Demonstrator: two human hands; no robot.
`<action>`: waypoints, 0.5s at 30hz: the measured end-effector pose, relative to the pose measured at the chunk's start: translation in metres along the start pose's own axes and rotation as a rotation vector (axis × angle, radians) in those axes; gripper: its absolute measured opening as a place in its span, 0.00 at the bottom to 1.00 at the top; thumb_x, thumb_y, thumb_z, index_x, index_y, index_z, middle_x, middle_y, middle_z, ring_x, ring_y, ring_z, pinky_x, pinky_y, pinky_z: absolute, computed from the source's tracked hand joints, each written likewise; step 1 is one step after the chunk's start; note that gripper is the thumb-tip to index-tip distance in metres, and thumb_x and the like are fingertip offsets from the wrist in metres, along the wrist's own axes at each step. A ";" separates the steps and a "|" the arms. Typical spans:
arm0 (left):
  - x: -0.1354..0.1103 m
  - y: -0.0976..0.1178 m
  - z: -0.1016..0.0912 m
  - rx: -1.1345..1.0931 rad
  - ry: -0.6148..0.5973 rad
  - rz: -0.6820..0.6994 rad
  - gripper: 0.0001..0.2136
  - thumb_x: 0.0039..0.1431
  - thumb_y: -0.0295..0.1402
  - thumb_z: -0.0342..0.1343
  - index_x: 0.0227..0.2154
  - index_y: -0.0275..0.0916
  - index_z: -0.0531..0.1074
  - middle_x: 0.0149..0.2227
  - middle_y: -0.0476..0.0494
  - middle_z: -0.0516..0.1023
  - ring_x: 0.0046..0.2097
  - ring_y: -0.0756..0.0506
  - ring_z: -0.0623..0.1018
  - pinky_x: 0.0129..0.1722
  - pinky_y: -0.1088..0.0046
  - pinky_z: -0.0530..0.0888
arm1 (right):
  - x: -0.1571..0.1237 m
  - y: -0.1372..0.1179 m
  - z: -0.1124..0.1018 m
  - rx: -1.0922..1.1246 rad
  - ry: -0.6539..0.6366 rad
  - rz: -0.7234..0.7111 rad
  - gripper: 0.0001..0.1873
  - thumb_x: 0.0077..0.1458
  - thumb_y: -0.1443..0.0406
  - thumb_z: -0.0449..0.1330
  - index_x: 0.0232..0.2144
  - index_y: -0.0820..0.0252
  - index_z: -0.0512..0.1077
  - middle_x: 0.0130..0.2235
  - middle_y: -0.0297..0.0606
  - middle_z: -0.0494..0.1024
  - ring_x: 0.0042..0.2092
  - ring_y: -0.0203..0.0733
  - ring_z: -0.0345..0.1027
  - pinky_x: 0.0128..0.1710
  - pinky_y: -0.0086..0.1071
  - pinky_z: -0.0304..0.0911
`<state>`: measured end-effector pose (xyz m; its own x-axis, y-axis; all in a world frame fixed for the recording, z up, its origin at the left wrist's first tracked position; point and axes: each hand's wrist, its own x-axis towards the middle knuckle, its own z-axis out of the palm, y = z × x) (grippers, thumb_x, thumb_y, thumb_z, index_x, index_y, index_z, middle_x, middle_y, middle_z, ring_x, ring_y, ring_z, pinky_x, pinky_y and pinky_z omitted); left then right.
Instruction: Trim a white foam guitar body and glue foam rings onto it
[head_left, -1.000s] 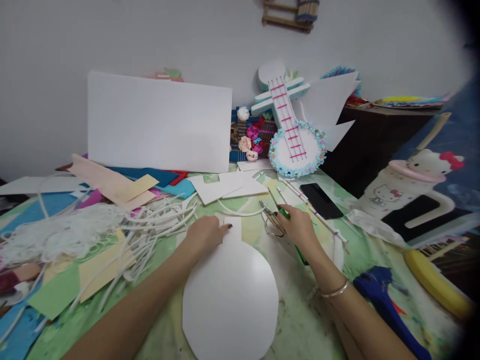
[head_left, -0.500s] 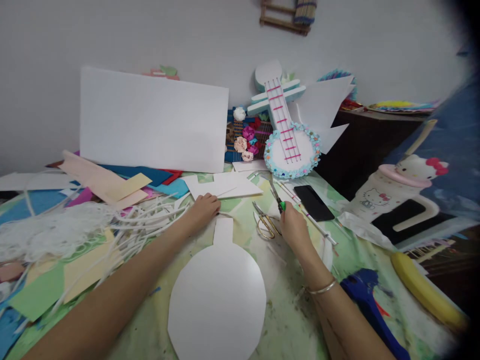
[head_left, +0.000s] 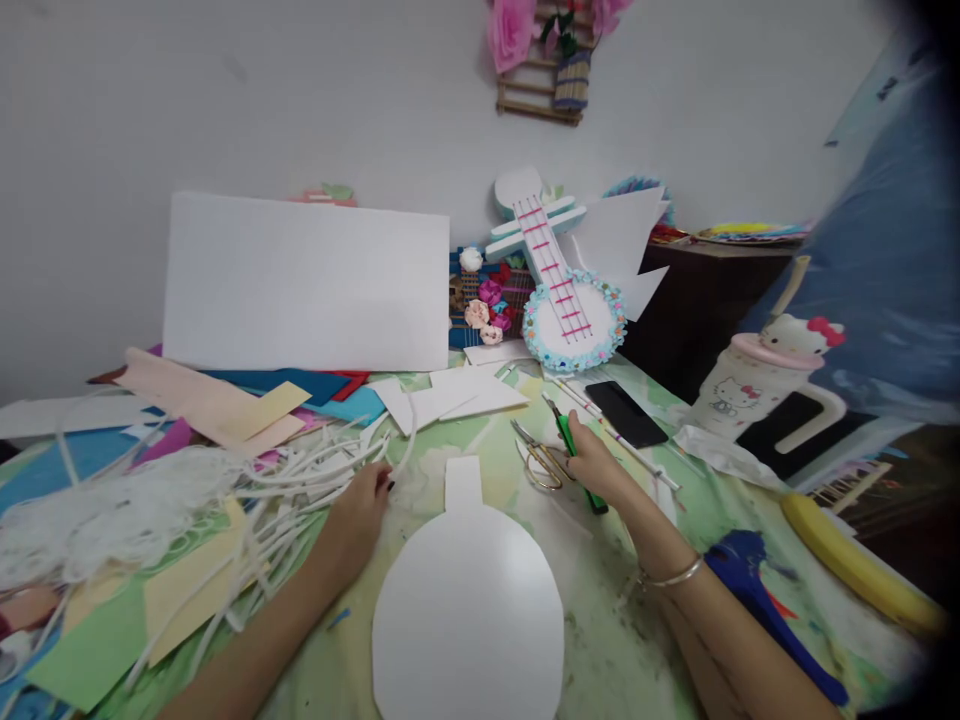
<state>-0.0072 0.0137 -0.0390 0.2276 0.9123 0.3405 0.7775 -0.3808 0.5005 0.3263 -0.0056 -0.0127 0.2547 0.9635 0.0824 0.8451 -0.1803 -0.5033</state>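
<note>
A white foam cut-out (head_left: 466,600), round with a short neck, lies flat on the table in front of me. My right hand (head_left: 596,468) is closed around a green utility knife (head_left: 576,456), just right of the gold scissors (head_left: 541,462). My left hand (head_left: 361,505) rests left of the cut-out's neck, at the edge of a heap of thin white foam strips (head_left: 300,465); its fingers are curled and what they hold, if anything, is hidden.
A large white foam board (head_left: 304,282) leans on the wall. A finished foam banjo (head_left: 559,290), a black phone (head_left: 625,413), a cartoon-cat mug (head_left: 750,385), coloured paper sheets (head_left: 217,400) and a blue tool (head_left: 757,600) surround the work area.
My left hand has drawn back from the far white sheets to the foam strips on the left. My right hand has tilted the green knife. The camera tipped upward.
</note>
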 end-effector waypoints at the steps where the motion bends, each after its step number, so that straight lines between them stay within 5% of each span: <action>1: -0.001 -0.002 0.002 -0.013 0.010 -0.007 0.11 0.58 0.35 0.39 0.39 0.38 0.63 0.35 0.41 0.72 0.37 0.43 0.74 0.38 0.65 0.70 | 0.000 0.002 0.000 0.005 0.007 -0.006 0.39 0.44 0.75 0.52 0.60 0.68 0.48 0.50 0.49 0.69 0.51 0.44 0.63 0.44 0.29 0.59; 6: -0.001 -0.003 0.003 -0.084 0.004 0.049 0.12 0.56 0.34 0.41 0.40 0.38 0.66 0.33 0.42 0.71 0.36 0.44 0.73 0.38 0.66 0.70 | 0.004 0.007 0.005 -0.251 0.154 -0.068 0.37 0.46 0.77 0.51 0.60 0.77 0.49 0.51 0.58 0.66 0.51 0.48 0.61 0.48 0.34 0.56; 11: 0.000 0.000 -0.006 -0.147 -0.006 -0.013 0.10 0.53 0.36 0.44 0.31 0.38 0.69 0.30 0.44 0.71 0.33 0.46 0.71 0.34 0.69 0.68 | 0.001 -0.004 0.009 -0.386 0.228 -0.102 0.22 0.51 0.72 0.51 0.50 0.70 0.65 0.52 0.56 0.65 0.54 0.54 0.56 0.52 0.42 0.49; 15: 0.000 0.009 -0.013 -0.155 0.002 -0.084 0.10 0.50 0.35 0.47 0.30 0.38 0.70 0.28 0.47 0.71 0.29 0.48 0.69 0.31 0.72 0.66 | -0.010 -0.016 0.011 -0.408 0.075 -0.129 0.11 0.52 0.68 0.52 0.37 0.65 0.71 0.42 0.52 0.71 0.47 0.54 0.62 0.44 0.39 0.54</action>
<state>-0.0079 0.0083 -0.0242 0.1648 0.9416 0.2938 0.6942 -0.3223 0.6436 0.3051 -0.0099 -0.0148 0.1554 0.9689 0.1926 0.9850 -0.1371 -0.1052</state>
